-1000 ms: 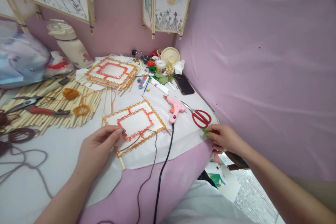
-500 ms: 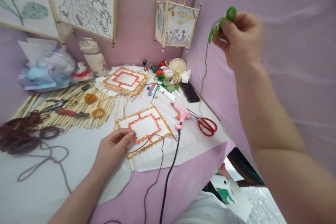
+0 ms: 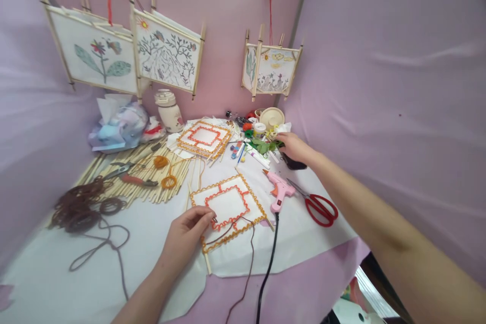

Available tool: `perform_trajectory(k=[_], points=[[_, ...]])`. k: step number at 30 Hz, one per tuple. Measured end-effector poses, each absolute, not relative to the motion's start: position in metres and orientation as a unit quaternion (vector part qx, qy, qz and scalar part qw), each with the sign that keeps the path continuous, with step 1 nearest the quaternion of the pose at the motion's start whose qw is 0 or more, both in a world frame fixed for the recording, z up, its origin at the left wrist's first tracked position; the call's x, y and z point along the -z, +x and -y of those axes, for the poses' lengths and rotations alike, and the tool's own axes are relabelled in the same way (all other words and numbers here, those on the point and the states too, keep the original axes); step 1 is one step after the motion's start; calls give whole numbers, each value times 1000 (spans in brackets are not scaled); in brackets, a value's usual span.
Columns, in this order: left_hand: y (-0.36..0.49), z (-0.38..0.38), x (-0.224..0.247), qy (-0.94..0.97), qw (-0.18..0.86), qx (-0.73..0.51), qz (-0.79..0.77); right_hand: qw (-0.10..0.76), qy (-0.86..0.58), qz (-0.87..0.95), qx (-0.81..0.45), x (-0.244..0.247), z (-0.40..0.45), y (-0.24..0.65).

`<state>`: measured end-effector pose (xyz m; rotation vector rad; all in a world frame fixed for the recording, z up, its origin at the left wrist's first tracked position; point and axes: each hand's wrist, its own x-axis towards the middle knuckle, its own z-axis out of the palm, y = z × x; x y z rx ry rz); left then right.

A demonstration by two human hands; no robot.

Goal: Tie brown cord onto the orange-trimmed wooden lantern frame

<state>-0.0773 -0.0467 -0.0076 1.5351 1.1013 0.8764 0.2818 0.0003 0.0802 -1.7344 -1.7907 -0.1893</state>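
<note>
My left hand [image 3: 190, 228] is closed in a pinch on the end of a thin brown cord [image 3: 253, 245], over the lower left part of a panel. That panel has a wavy orange-yellow cord border [image 3: 248, 186] and a red-orange inner rectangle [image 3: 246, 203], with wooden sticks along its sides. My right hand [image 3: 294, 147] reaches to the back right, its fingers bunched and pointing down. Green yarn [image 3: 278, 145] shows under the fingertips, hard to separate from the green leaves [image 3: 261, 147] beside it. A dark phone [image 3: 295, 163] lies partly hidden below that hand.
A pink glue gun [image 3: 280, 190] with a black cable and red-handled scissors [image 3: 321, 208] lie at right. On the left are brown cord [image 3: 78, 207], pliers [image 3: 134, 179] and wooden sticks [image 3: 125, 195]. Behind stand a bottle [image 3: 169, 111] and another panel [image 3: 205, 136]. Lanterns [image 3: 277, 71] hang above.
My right hand has come down from its raised position with the green yarn to the clutter at the back right. My left hand keeps its pinch at the panel. The view has shifted.
</note>
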Motion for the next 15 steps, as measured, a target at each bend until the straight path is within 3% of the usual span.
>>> perform_trajectory(k=[2, 5, 10, 15], points=[[-78, 47, 8, 640, 506, -358, -454, 282, -678, 676, 53, -50, 25, 260], [-78, 47, 8, 642, 508, -349, -456, 325, -645, 691, -35, -24, 65, 208], [-77, 50, 7, 655, 504, -346, -444, 329, -481, 795, -170, -16, 108, 116], [-75, 55, 5, 637, 527, -356, -435, 371, -470, 778, -192, -13, 109, 99]])
